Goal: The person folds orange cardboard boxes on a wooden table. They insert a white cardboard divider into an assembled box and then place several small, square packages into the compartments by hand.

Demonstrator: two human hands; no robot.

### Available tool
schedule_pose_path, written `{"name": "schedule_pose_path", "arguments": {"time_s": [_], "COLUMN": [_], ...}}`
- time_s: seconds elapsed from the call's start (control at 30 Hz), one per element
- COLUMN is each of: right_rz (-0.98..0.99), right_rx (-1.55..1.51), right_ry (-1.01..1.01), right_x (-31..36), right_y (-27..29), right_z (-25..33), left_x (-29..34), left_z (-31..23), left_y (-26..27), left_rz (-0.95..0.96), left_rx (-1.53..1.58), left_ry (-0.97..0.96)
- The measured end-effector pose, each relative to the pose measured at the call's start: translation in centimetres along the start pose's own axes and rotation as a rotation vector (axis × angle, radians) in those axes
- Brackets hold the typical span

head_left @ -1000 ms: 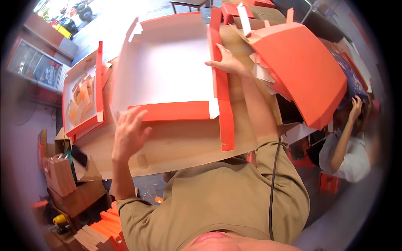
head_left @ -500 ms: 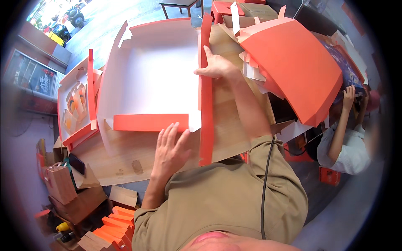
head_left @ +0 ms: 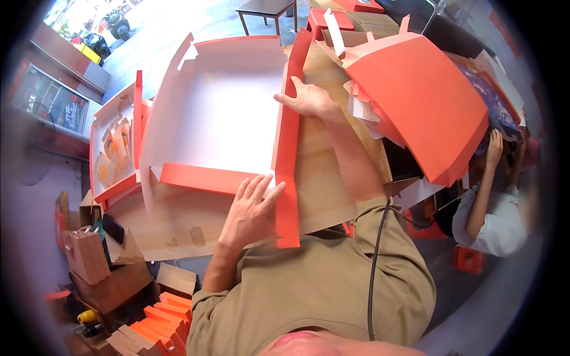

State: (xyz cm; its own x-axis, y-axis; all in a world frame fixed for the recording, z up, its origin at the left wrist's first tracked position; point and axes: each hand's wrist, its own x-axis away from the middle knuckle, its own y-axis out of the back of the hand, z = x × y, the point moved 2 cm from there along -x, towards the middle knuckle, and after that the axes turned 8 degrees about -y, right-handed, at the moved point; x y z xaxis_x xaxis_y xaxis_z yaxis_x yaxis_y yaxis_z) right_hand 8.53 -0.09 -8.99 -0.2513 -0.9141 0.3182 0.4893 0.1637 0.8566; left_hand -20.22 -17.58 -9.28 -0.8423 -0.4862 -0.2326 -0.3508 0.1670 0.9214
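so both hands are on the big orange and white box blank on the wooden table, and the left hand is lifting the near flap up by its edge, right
Not quite. In the head view the left hand lies flat, palm down, pressing the near orange flap of the box blank rather than lifting it. The right hand rests on the right side flap, on the wooden table.

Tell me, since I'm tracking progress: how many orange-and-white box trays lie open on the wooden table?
2. One large box tray lies under both hands, left hand and right hand; a second tray sits left of it. The folded stack may hide more.
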Motion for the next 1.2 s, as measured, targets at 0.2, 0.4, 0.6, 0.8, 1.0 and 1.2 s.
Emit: {"name": "schedule_pose_path", "arguments": {"time_s": [0.2,0.4,0.6,0.8,1.0,1.2], "right_rz": [-0.045,-0.323,-0.51,-0.367,-0.415,-0.433], "right_rx": [0.011,-0.32,-0.96,-1.373,-1.402,-1.537], "right_ry": [-0.021,-0.031,0.06,0.052,0.092,0.333], "right_x": [-0.6,-2.2,-7.6,-8.4,-10.1,-8.5], "right_y": [-0.2,-1.1,-4.2,-3.1,-2.8,-2.9], "right_z": [-0.3,-1.0,-3.8,-4.1,-5.0,-4.1], "left_x": [-1.1,0.5,2.8,3.0,1.7,1.5], "left_z": [-0.9,-0.8,-0.5,0.3,1.4,1.2], "left_y": [-0.9,-1.5,-1.7,-1.5,-1.8,-1.7], "left_rz": [-0.129,-0.315,-0.294,-0.304,-0.357,-0.396], "left_rx": [-0.04,0.05,-0.059,-0.11,0.034,0.164], "left_ry": [-0.036,0.021,0.1,0.138,0.195,0.275]}}
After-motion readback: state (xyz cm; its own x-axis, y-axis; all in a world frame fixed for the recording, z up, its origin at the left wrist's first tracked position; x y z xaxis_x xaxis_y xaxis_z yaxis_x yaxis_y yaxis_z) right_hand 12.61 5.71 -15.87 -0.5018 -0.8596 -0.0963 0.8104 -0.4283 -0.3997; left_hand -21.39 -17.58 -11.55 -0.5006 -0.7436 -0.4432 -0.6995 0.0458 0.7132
